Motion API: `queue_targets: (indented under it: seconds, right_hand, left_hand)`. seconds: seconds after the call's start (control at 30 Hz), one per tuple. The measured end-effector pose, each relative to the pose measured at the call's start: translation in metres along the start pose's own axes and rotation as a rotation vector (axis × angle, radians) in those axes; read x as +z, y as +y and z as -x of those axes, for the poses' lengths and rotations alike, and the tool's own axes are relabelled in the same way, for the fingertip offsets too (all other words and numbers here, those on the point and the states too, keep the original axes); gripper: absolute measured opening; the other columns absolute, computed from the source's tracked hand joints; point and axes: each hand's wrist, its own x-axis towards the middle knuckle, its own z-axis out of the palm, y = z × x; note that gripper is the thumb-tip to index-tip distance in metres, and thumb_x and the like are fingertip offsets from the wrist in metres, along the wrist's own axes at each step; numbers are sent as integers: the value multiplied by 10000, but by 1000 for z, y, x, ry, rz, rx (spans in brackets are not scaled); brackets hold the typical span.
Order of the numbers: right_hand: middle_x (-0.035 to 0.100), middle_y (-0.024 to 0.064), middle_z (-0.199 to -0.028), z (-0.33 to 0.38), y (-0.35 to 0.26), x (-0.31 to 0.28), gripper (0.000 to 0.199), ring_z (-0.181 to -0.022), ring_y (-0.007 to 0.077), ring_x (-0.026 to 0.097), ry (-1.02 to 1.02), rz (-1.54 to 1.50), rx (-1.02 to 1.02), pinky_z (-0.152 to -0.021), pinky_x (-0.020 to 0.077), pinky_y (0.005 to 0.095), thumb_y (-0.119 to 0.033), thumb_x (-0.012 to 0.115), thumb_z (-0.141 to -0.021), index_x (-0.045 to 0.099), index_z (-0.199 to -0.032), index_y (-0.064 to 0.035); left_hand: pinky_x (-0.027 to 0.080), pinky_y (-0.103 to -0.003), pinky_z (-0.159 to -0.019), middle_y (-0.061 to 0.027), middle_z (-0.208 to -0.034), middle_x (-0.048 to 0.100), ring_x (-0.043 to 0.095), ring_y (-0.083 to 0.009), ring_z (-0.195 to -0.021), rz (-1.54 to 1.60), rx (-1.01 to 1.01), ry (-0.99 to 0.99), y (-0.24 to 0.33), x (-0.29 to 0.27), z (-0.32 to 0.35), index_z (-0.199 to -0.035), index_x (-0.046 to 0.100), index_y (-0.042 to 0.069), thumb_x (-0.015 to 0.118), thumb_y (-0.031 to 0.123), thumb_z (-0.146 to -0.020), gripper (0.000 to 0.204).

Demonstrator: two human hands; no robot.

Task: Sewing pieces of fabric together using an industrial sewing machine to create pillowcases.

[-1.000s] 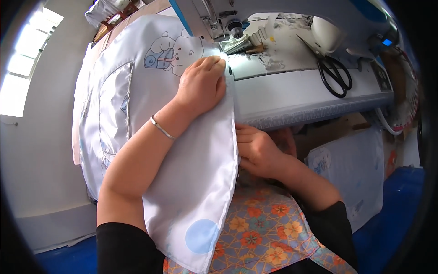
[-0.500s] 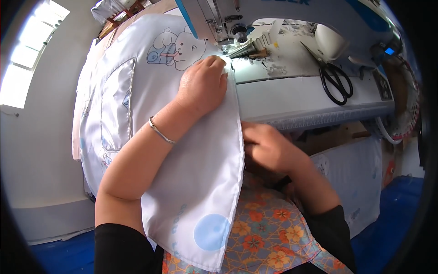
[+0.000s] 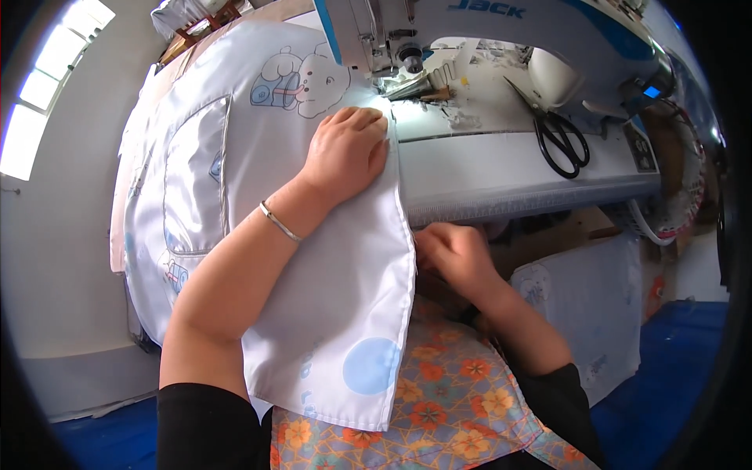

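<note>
A large white satiny cloth with cartoon animal prints and a blue dot lies over the sewing machine's bed and hangs onto my lap. My left hand rests on it close to the needle area, fingers together and curled at the cloth's right edge. Lower on that same edge, my right hand pinches the hem, its fingertips partly hidden by the fabric. The sewing machine stands above, its needle head just beyond my left fingers. A raised rounded pocket panel shows on the cloth's left part.
Black-handled scissors lie on the machine table, beside a white rounded object. Small tools sit behind the needle. Another printed cloth hangs at the right, above a blue floor.
The cloth's hanging lower corner has risen slightly. My left hand has shifted a little toward me, and my right hand has moved slightly down. The whole view has also shifted a little.
</note>
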Motion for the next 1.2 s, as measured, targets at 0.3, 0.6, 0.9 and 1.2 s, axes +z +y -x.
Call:
queue_targets:
  seconds: [0.3, 0.6, 0.9, 1.2]
  right_hand:
    - [704, 40, -955, -11, -16, -10, 239, -914, 111, 633, -280, -314, 271, -829, 521, 296, -170, 612, -969, 690, -1031, 47]
    - [640, 177, -1177, -112, -12, -12, 246, -1079, 239, 645, 228, -935, -41, -976, 511, 350, 0, 540, -911, 497, -1153, 1]
    - [644, 185, -1177, -122, -17, -6, 253, -1031, 237, 663, 283, -936, -35, -934, 535, 333, 18, 535, -906, 495, -1155, 7]
    - [654, 155, -1110, -136, -18, -20, 251, -973, 203, 668, 219, -916, -37, -892, 546, 308, 12, 554, -905, 505, -1151, -5]
  left_hand:
    - [480, -425, -1004, -97, -1187, 685, 612, -277, -1142, -2, 6, -7, 2, 2, 2, -1084, 679, 25, 644, 207, -860, 291]
    - [485, -421, -1008, -110, -1214, 677, 609, -289, -1159, 72, -17, 76, 3, 8, -1, -1108, 677, 15, 641, 181, -822, 332]
    - [489, -421, -1012, -135, -1225, 673, 611, -298, -1142, 88, -46, 51, -1, 7, 1, -1148, 674, -2, 653, 216, -808, 404]
    - [498, -427, -976, -131, -1176, 686, 620, -301, -1103, 105, -73, 36, -7, 7, -8, -1159, 682, -10, 670, 244, -795, 443]
